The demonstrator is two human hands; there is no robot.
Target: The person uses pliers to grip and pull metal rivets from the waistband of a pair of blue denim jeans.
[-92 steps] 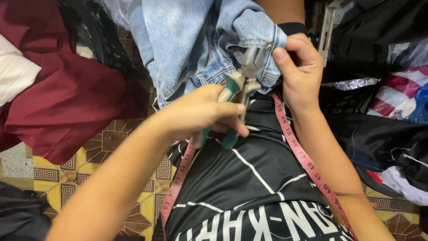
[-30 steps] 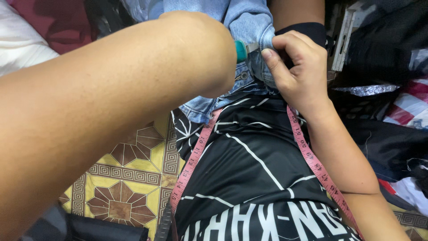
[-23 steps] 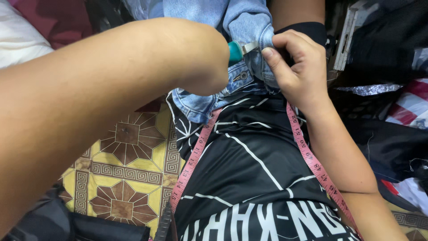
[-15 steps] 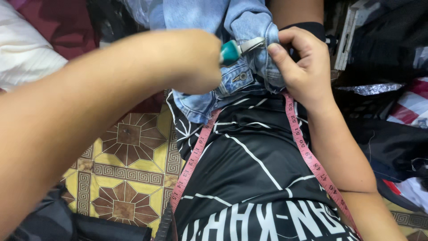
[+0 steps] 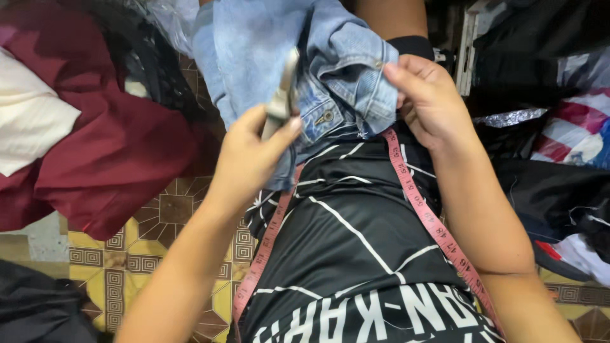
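The left hand (image 5: 251, 149) is clenched around a metal tool (image 5: 281, 95), thumb and fingers pinching its lower part; the tool stands nearly upright, its upper end against the denim garment (image 5: 267, 44). The tool is blurred, so its kind cannot be told. The right hand (image 5: 429, 101) grasps a folded edge of the denim, fingertips (image 5: 391, 70) pressed on the fold just right of a metal button (image 5: 325, 117).

The denim lies bunched between both hands, above the person's black striped shirt (image 5: 356, 241). A pink tape measure (image 5: 426, 209) hangs below the denim, running down both sides of the shirt. Left of the denim lies a maroon cloth (image 5: 121, 152) with a white cloth (image 5: 28, 124) on it. Below the maroon cloth is patterned tile floor (image 5: 127, 260). Right of the denim lie dark garments (image 5: 553, 190).
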